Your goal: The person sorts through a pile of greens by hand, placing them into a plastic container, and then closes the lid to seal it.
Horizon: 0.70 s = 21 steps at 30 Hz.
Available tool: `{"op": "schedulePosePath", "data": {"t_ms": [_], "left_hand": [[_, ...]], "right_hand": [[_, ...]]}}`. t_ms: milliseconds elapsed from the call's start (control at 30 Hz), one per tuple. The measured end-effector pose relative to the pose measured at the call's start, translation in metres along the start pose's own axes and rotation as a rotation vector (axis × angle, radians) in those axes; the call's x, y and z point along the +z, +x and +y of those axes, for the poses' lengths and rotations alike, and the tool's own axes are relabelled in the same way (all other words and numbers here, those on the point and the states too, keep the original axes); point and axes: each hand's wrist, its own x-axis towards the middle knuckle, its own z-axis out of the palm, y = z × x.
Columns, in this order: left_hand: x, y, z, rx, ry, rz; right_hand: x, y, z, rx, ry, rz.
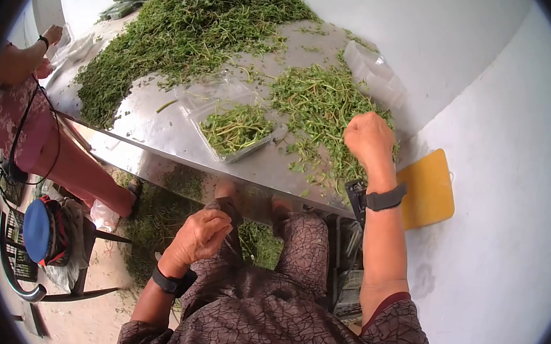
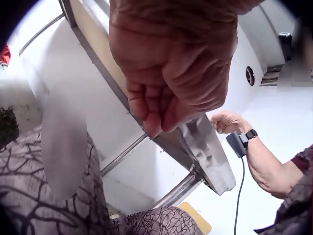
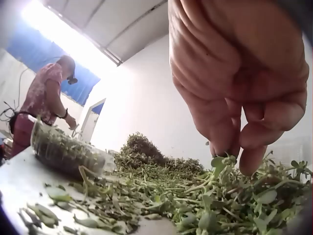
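Observation:
At the right side of the metal table [image 1: 289, 163], my right hand [image 1: 370, 140] is over a loose pile of leafy green stems [image 1: 321, 104]. Close up in the right wrist view, its curled fingertips [image 3: 252, 159] pinch at the top of the leafy stems [image 3: 215, 196], with small leaves at the tips. My left hand [image 1: 202, 234] is over my lap, off the table's front edge. In the left wrist view the fingers of the left hand [image 2: 168, 83] are curled together, and nothing shows between them. Between the piles stands a clear plastic box [image 1: 241, 152] part filled with the same greens.
A larger heap of greens [image 1: 196, 34] covers the table's back and left. Stacked clear containers [image 1: 372, 72] stand at the back right, and a yellow board [image 1: 428, 188] leans by the wall. Another person [image 1: 26, 98] stands at left, behind a chair [image 1: 35, 292] with a blue cushion.

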Motion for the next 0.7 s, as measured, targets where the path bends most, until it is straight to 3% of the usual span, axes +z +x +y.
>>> {"op": "schedulePosePath", "data": {"t_ms": [33,100,167,200,300,500,567,700], "left_hand": [[0.005,-0.004,-0.005,-0.058,-0.044,-0.049],[0.015,-0.010,-0.014,-0.102,-0.105,-0.028],[0.021,-0.010,-0.021,-0.171,-0.133,-0.081],[0.024,-0.003,-0.020,-0.158,-0.149,-0.061],[0.017,0.011,-0.001,-0.110,-0.307,-0.098],[-0.014,0.050,0.050,-0.272,-0.689,-0.051],[-0.012,0.062,0.071,-0.358,-1.014,0.068],[-0.003,0.070,0.089,-0.364,-1.087,0.135]], "right_hand": [[-0.014,0.001,-0.004,0.033,0.194,-0.013],[-0.030,0.008,-0.003,0.085,0.254,-0.066],[-0.043,0.014,-0.001,0.110,0.534,-0.087],[-0.064,0.011,-0.016,0.209,0.644,-0.143],[-0.073,0.001,-0.024,0.265,0.780,-0.159],[-0.079,-0.053,-0.058,0.230,1.048,-0.142],[-0.069,-0.076,-0.077,0.219,1.088,-0.170],[-0.042,-0.116,-0.107,0.127,1.117,-0.105]]}}
